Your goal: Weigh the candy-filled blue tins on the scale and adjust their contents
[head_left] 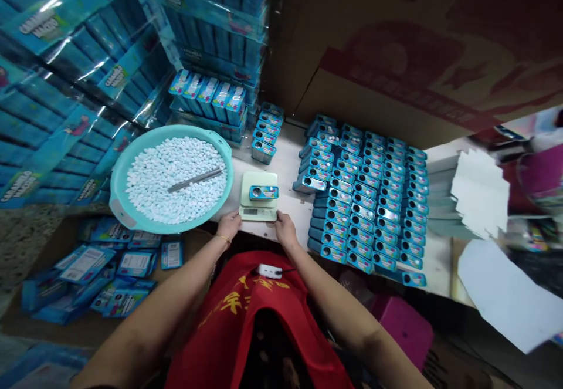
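Fingers [236,217] of your left hand [229,226] and right hand [286,229] grip the scale [260,178] at seven and five o'clock; the blue tin [266,193] lies on it, at twelve from them, with a teal basin [118,185] at ten.

Pale green on the scale [260,179], blue on the box [264,193], yellow letters [231,302] on the red apron [215,336].
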`<state>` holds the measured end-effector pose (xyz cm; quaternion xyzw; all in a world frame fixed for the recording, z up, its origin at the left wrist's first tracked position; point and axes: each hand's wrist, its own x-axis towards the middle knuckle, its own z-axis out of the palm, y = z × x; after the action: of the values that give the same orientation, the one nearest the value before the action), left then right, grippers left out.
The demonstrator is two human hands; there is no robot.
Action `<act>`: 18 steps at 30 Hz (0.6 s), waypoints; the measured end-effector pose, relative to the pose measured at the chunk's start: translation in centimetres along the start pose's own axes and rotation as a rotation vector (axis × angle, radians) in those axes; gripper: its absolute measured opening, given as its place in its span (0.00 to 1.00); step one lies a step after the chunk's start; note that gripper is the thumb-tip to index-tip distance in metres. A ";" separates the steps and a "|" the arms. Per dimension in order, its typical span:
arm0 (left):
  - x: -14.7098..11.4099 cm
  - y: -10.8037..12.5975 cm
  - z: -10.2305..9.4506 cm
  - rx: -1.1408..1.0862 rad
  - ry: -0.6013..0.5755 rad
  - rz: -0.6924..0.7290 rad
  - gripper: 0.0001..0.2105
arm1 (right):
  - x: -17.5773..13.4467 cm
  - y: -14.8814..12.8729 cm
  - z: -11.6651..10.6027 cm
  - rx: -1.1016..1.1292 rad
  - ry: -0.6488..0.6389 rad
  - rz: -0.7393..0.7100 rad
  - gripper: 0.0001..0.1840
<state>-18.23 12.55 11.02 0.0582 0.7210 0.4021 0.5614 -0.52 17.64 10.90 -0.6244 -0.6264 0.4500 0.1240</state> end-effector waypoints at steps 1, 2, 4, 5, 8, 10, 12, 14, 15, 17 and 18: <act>-0.2 -0.4 0.2 0.019 -0.014 0.007 0.24 | -0.6 0.5 -0.4 0.012 0.009 0.022 0.22; -0.4 -0.8 0.6 0.031 -0.030 0.011 0.25 | -1.2 1.1 -0.9 0.025 0.019 0.046 0.22; -0.8 -1.6 1.4 0.044 -0.073 0.007 0.24 | -2.3 2.4 -1.9 0.054 0.036 0.101 0.22; -1.0 -2.0 1.9 0.046 -0.098 -0.002 0.23 | -2.8 3.0 -2.4 0.071 0.044 0.128 0.22; -1.3 -2.4 3.3 0.023 -0.167 -0.044 0.18 | -3.9 4.3 -3.4 0.130 0.060 0.188 0.20; -1.5 -2.2 3.9 -0.016 -0.200 -0.081 0.14 | -4.5 4.6 -3.9 0.182 0.057 0.195 0.20; -1.8 -1.6 3.8 -0.081 -0.222 -0.118 0.11 | -5.3 4.3 -4.3 0.230 0.058 0.193 0.21; -2.5 -0.9 3.2 -0.169 -0.245 -0.157 0.11 | -6.4 3.6 -5.1 0.287 0.090 0.184 0.24; -2.9 -0.4 2.7 -0.215 -0.263 -0.183 0.10 | -6.9 3.2 -5.6 0.317 0.126 0.167 0.25; -3.9 0.4 1.5 -0.295 -0.307 -0.245 0.07 | -7.9 2.5 -6.9 0.350 0.213 0.098 0.26; -4.5 0.7 0.9 -0.323 -0.328 -0.273 0.06 | -8.3 2.1 -7.7 0.347 0.253 0.054 0.26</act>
<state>-16.14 11.10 14.85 -0.0654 0.5483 0.4176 0.7216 8.00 13.00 17.07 -0.6618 -0.5021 0.4721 0.2951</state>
